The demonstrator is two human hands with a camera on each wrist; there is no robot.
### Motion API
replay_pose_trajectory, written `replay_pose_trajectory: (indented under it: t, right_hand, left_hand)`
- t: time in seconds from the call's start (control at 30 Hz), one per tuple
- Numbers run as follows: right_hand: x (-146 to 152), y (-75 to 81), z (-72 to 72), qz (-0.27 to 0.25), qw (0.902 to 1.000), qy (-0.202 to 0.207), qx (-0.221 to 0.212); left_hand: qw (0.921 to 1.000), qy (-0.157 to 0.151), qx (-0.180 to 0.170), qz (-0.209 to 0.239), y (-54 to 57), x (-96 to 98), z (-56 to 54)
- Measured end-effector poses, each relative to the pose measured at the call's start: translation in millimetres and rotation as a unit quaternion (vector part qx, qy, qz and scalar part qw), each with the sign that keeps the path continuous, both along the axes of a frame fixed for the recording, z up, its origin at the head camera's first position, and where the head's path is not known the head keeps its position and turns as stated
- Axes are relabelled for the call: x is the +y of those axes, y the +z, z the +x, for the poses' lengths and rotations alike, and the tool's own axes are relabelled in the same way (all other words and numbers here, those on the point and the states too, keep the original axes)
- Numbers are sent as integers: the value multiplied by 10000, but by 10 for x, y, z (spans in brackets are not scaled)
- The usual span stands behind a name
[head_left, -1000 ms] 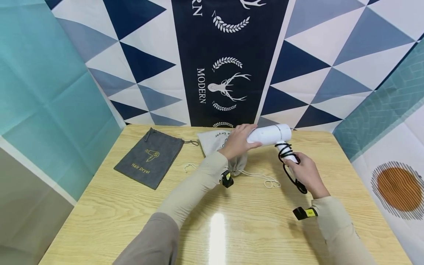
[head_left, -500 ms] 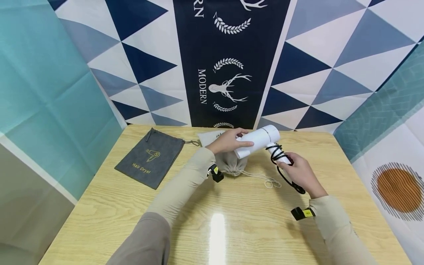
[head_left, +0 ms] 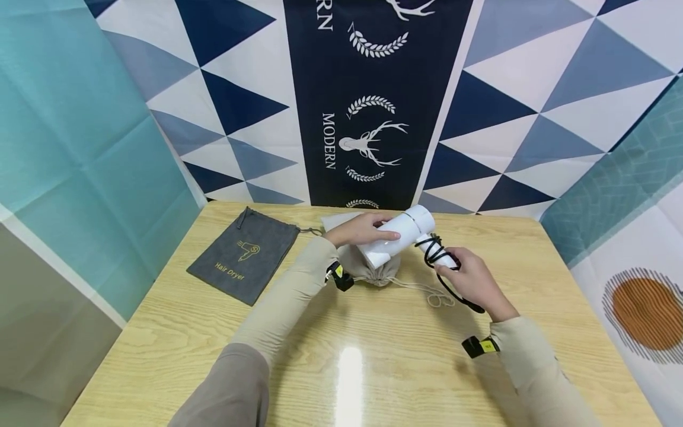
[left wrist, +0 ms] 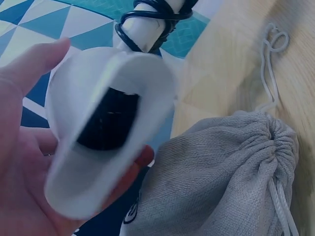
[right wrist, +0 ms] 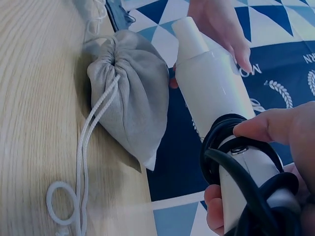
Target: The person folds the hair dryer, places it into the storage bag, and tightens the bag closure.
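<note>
Both hands hold a white hair dryer point(head_left: 405, 230) up over the table. My left hand point(head_left: 352, 230) grips its barrel near the flat nozzle point(left wrist: 74, 182), thumb on one side and fingers on the other. Around the handle point(right wrist: 246, 172), my right hand point(head_left: 476, 281) curls its fingers and thumb, over a wound black cord point(right wrist: 224, 130). A loop of the cord hangs below that hand. Under the nozzle end lies a beige drawstring pouch point(left wrist: 216, 167), its mouth gathered and partly hidden by the dryer and left hand in the head view.
A dark grey drawstring pouch point(head_left: 245, 255) with gold "Hair Dryer" lettering lies flat at the left of the wooden table point(head_left: 299, 367). The beige pouch's white string point(right wrist: 82, 172) trails to the right. A patterned cloth wall point(head_left: 368, 118) rises behind the table's back edge.
The hair dryer has shifted left, its nozzle end swinging down toward the near side over the beige pouch. My left hand moved left with it; my right hand moved slightly left.
</note>
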State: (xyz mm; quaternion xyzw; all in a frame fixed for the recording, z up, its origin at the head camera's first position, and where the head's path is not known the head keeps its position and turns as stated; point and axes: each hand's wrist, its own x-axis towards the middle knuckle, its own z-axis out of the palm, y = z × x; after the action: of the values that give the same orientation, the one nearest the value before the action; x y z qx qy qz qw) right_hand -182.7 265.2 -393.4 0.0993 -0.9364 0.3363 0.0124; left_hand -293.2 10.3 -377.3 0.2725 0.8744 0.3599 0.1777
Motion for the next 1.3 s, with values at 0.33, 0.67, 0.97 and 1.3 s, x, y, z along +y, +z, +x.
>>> replay_pose_trajectory:
  t: [0.33,0.67,0.97,1.3]
  right_hand:
    - [-173,0,11,184,9986,232,439]
    - [-224,83,31,153,9986,430,282]
    - [-199,219,23,118,9970,376,-671]
    - [-277,133,3,-335,9819,164,-1856]
  left_hand:
    - [9999,113,-71,8,18,-37,64]
    - [9936,781,-658,473,82,-79,254]
    - [9875,868,-819,1027,30,-123,354]
    - [9855,1198,-558,1067,3,-147,518]
